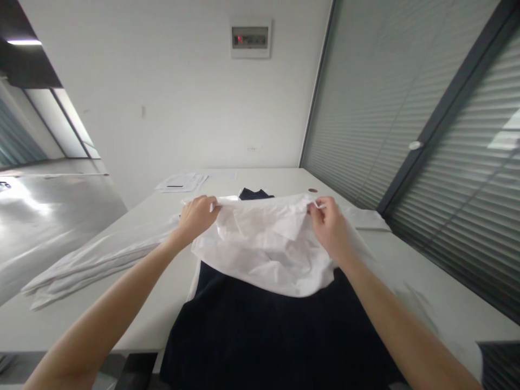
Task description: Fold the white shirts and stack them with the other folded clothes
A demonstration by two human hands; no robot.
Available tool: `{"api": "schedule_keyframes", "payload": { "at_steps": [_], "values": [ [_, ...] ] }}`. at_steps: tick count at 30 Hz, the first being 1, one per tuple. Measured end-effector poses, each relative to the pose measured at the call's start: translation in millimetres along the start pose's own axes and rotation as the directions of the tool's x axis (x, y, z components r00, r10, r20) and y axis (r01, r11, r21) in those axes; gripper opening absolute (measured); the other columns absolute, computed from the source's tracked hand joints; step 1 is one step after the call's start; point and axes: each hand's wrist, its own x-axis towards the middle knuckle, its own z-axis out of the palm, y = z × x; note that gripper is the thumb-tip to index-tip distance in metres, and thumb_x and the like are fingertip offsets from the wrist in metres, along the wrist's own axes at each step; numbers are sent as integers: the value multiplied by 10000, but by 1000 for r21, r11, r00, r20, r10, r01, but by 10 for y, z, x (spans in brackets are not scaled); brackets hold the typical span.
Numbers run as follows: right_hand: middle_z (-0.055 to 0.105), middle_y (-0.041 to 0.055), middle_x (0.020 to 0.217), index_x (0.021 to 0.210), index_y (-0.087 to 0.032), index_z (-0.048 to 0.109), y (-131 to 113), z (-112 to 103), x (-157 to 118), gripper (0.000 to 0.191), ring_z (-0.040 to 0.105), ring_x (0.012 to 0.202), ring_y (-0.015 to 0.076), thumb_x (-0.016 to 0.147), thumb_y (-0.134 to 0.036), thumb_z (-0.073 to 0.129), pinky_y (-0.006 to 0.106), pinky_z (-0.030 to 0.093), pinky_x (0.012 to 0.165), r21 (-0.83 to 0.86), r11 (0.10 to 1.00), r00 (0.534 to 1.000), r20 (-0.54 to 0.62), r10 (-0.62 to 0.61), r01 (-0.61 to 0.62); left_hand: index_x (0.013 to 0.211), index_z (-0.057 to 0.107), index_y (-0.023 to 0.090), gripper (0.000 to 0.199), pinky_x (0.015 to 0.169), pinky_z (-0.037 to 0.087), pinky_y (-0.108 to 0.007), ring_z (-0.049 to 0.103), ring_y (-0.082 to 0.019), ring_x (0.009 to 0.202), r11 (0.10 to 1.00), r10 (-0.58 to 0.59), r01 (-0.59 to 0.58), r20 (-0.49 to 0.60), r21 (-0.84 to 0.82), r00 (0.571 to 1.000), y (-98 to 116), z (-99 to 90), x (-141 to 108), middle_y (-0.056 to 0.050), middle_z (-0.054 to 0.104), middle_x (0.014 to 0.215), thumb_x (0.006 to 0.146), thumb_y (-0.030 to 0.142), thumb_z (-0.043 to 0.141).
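My left hand (199, 216) pinches the upper left edge of a white garment (268, 254). At the upper right edge, the thumb and fingers of my right hand (327, 219) grip the same fabric. Between both hands the edge is drawn nearly straight, and the thin, creased cloth hangs down in a rounded fold. Dark navy cloth (272, 336) lies beneath and in front of it, reaching the bottom of the view. A small dark navy piece (255, 194) shows beyond the raised edge. How these pieces join is hidden.
Long white sleeve-like fabric (109, 254) stretches across the white table (150, 303) at left. Papers with a dark pen-like strip (174, 186) lie at the far left. More white cloth (365, 219) rests by the glass partition (390, 119) at right. A wall (182, 108) stands behind.
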Motion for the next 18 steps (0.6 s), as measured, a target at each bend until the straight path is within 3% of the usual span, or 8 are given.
{"api": "schedule_keyframes", "payload": {
  "at_steps": [2,4,6,7,10,13,15,18],
  "values": [
    [689,170,1110,1170,-197,484,-78,69,155,284,678,1051,294,933,-329,402,443,535,895,-82,982,979,-98,-179,172,841,567,207,159,691,526,-354,677,-243,746,957,-94,101,40,-272,995,117,-83,128,-45,641,685,888,346,506],
    [594,199,1313,1347,-143,387,-154,109,312,438,591,1219,286,919,-237,375,469,490,999,-157,936,933,-132,-335,315,883,485,209,140,688,543,-326,688,-201,738,788,-135,153,75,-596,988,219,-157,268,-30,662,696,933,333,442],
    [507,232,1413,1460,-82,253,-222,97,473,577,535,1286,306,915,-217,384,500,463,1036,-231,895,901,-122,-416,381,931,431,218,108,756,553,-330,698,-175,837,642,-170,62,-63,-764,983,303,-241,379,-39,688,825,963,319,414],
    [482,250,1432,1491,-60,199,-258,67,557,630,532,1285,329,921,-237,400,517,464,1030,-264,885,900,-111,-422,383,961,422,222,90,807,548,-348,692,-173,900,639,-183,-33,-193,-768,964,343,-296,411,-45,683,885,969,312,425],
    [422,288,1469,1540,-43,107,-406,-119,822,779,544,1251,395,935,-365,477,552,479,988,-324,890,919,-123,-376,320,1090,416,231,172,958,494,-426,640,-205,1075,770,-71,-327,-583,-548,809,503,-550,396,-65,635,1018,966,318,498],
    [354,298,1508,1560,-45,56,-676,-428,1112,872,493,1297,401,944,-456,517,549,439,1026,-338,900,905,-223,-362,277,1188,388,238,313,1122,351,-528,515,-269,1285,833,175,-507,-765,-222,621,772,-956,255,-85,573,1165,942,317,564],
    [382,304,1478,1562,-26,43,-917,-682,1325,881,466,1320,389,959,-448,527,558,390,1063,-346,908,887,-304,-347,237,1227,371,243,392,1217,162,-565,373,-296,1413,857,320,-515,-787,4,527,983,-1287,164,-83,544,1230,907,256,596],
    [431,311,1428,1513,45,223,-1266,-1097,1692,768,444,1331,400,960,-373,554,592,295,1115,-393,912,879,-383,-283,122,1292,352,173,499,1243,-38,-547,74,-345,1515,898,419,-346,-772,273,479,1221,-1797,146,-116,398,1445,856,176,593]
  ]
}}
